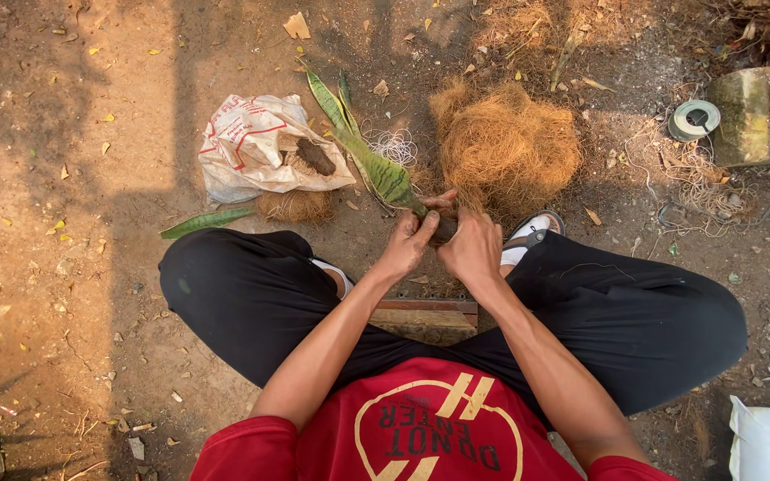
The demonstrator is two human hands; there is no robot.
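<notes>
Both hands clasp the base of a striped green plant, low in front of crossed legs.
The left hand (407, 242) and right hand (472, 248) curl shut around the plant (383, 174); its leaves point far-left; a coir heap (505, 147) lies just beyond; a white sack (260, 147) sits left.

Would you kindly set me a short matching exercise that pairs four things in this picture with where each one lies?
Things:
1. plant with long green leaves
2. heap of brown fibre
3. white sack
4. roll of tape

Places:
A. on the ground at the upper right, beside a mossy stone block
B. on the ground left of the plant, with dark soil at its mouth
C. base gripped between the left hand and right hand
D. just beyond the hands, right of the leaves

Pairs: 1-C, 2-D, 3-B, 4-A
</notes>
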